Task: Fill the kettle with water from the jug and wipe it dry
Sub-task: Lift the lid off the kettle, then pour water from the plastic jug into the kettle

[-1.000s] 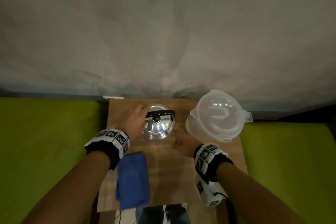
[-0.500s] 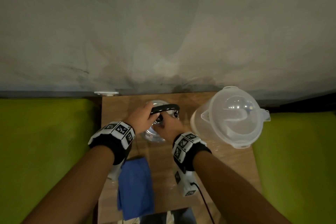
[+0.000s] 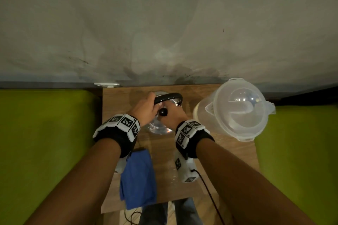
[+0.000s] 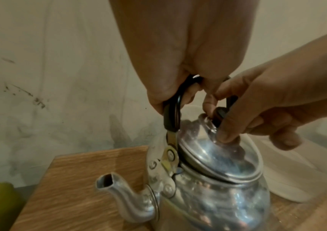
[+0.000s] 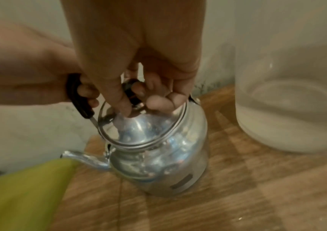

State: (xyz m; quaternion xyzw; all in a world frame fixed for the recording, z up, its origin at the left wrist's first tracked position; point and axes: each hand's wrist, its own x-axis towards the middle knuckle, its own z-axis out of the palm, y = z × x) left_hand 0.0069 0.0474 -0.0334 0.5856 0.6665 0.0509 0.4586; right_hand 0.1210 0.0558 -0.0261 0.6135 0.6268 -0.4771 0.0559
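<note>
A small shiny metal kettle (image 3: 158, 127) (image 4: 214, 195) (image 5: 164, 162) stands on the wooden table (image 3: 164, 179), spout (image 4: 119, 192) pointing left. My left hand (image 3: 144, 109) (image 4: 178, 70) grips its black arched handle (image 3: 169, 97) (image 4: 171, 114) (image 5: 77, 96). My right hand (image 3: 172, 116) (image 5: 139, 75) pinches the black knob (image 3: 163, 112) (image 4: 220, 114) of the lid (image 4: 218, 154) (image 5: 139, 128), which is tilted up off the kettle's rim. A clear plastic jug (image 3: 237, 111) (image 5: 289, 96) with a lid stands to the right. A folded blue cloth (image 3: 138, 179) lies near the table's front left.
A grey stained wall (image 3: 164, 33) rises right behind the table. Green cushions (image 3: 45, 142) (image 3: 296, 142) flank the table on both sides. A black cable (image 3: 210, 195) trails from my right wrist device over the front edge.
My right hand moved from the table onto the lid's knob and tipped the lid up. My left hand shifted from the kettle's side to its handle.
</note>
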